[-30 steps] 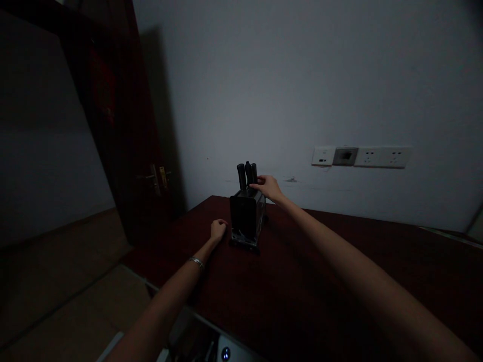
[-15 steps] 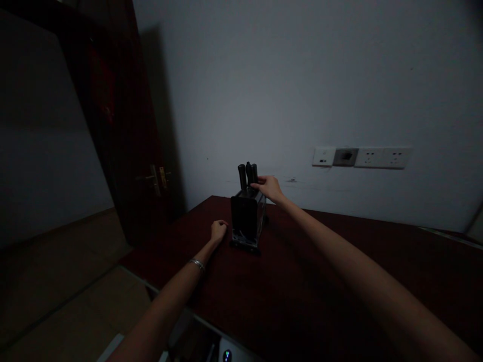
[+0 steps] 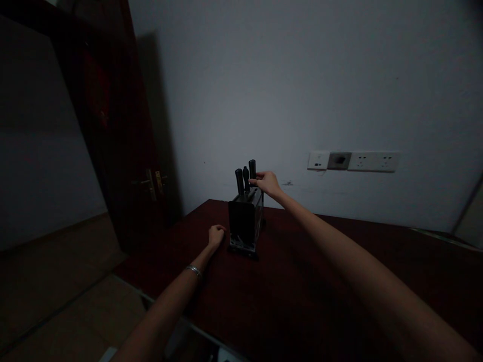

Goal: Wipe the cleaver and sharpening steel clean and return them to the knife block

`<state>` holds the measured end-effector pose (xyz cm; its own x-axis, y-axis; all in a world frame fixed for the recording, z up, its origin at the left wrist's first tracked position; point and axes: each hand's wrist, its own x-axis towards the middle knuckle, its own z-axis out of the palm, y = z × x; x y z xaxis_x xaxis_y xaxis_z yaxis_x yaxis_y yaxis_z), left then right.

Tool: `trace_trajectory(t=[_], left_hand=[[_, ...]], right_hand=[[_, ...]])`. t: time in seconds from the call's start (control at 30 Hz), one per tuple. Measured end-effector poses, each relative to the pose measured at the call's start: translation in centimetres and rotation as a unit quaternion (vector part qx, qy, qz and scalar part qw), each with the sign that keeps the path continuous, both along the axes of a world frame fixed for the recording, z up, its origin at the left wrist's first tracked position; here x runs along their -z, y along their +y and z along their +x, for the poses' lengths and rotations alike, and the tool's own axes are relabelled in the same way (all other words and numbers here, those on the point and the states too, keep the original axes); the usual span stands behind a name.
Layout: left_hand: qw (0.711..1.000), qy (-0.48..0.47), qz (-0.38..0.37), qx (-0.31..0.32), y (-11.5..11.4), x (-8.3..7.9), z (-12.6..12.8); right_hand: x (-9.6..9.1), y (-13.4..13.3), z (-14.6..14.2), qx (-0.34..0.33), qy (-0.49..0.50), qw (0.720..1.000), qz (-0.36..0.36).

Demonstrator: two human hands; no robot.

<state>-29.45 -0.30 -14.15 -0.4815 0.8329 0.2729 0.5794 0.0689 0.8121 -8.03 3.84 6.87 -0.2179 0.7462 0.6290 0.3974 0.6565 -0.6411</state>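
A black knife block [image 3: 242,221] with clear-looking sides stands on the dark red table [image 3: 294,266]. Black handles rise from its top: a left handle [image 3: 239,181], a slimmer middle handle [image 3: 246,177] and a right-hand knife handle [image 3: 252,168]. My right hand [image 3: 267,183] pinches that last handle low down, and it stands higher than the other two. Its blade is hidden behind my fingers and the block. Curled into a loose fist, my left hand [image 3: 216,235] rests on the table just left of the block. A silvery bracelet [image 3: 194,270] circles that wrist.
Behind the table is a pale wall [image 3: 241,100] with a row of sockets [image 3: 354,161] at the right. A dark red door [image 3: 124,151] with a metal handle [image 3: 151,185] stands at the left, above a tiled floor [image 3: 75,281]. The light is dim.
My right hand has drawn the right knife handle slightly upward, so it now tops the others. My left hand keeps its place beside the block. The view has shifted a little.
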Motion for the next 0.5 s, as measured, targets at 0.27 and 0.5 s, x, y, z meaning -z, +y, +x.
trace_trajectory(t=[0.27,0.5], left_hand=[[1.0,0.004,-0.002,-0.002,-0.1,0.0,0.0],[1.0,0.003,-0.004,-0.004,-0.1,0.0,0.0]], right_hand=[[-3.2,-0.2,-0.2,0.022,-0.015,0.999,0.039],[-6.3,-0.4,0.1,0.018,-0.011,0.999,0.05]])
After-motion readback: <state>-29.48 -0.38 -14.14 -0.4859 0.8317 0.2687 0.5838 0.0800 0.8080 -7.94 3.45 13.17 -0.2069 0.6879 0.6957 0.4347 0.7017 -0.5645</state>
